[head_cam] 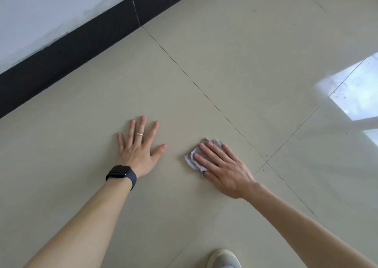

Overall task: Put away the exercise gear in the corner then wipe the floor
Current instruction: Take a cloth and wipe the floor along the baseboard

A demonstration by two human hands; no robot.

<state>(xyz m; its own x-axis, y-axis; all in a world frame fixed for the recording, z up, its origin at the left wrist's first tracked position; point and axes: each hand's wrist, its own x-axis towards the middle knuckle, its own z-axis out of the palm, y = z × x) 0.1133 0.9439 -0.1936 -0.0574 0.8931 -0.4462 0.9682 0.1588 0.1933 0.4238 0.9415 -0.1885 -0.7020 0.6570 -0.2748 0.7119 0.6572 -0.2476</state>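
Head view, looking down at the floor (225, 63): pale glossy tiles, thin dark grout lines.

Left hand (139, 151): palm down, flat on the tile. Fingers (142, 124) straight and splayed wide, thumb out to the side, holding nothing. Ring (139, 134) on one finger; dark watch (120, 173) on the wrist. The forearm runs straight from the lower left corner of the frame, and the wrist is bent back so the palm lies flat.

Right hand (223, 167): palm down on a small crumpled pale lilac cloth (193, 157). Its fingers (212, 155) are straight, close together and angled toward the upper left, pressing the cloth onto the floor. The thumb tip shows at the near edge of the cloth; cannot tell whether it tucks under the fabric. The forearm comes in from the lower right.

Cloth position: on the tile, under the right hand's fingers, to the right of the left hand and apart from it. It lies left of the grout crossing (266, 161). Crumpled edges show beyond the fingertips and on the left side.

Surroundings: black skirting board (81, 48) runs diagonally across the upper left, with white wall (41, 11) above it. A bright window reflection (356, 87) lies on the tiles at right. The toe of a light shoe (224, 258) shows at the bottom edge.
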